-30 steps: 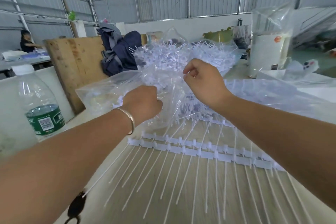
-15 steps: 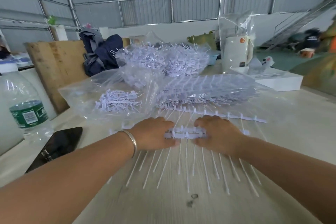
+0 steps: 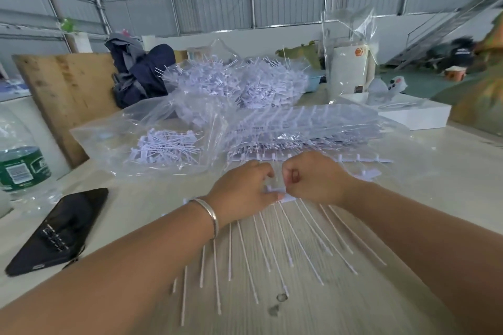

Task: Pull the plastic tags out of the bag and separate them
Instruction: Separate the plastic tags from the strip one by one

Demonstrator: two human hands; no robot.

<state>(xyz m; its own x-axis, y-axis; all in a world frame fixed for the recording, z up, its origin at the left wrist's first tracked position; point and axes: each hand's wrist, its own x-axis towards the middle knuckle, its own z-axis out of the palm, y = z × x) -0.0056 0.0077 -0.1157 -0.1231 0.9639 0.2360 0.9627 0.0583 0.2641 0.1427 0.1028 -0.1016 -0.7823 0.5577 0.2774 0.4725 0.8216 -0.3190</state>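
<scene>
Both hands, left and right, curled, knuckles together.

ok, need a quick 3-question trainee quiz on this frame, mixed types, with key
1. True or false: the strip of white plastic tags that both hands hold lies on the pale wooden table, outside the clear plastic bag.
2. Which lies nearest the left hand's side of the table? A) black phone B) white box C) dark blue jacket
3. Fill in: the right hand and the left hand pinch the strip's ____ bar, with the thin tails fanning toward the camera.

Key: 1 true; 2 A; 3 connecting (top)
</scene>
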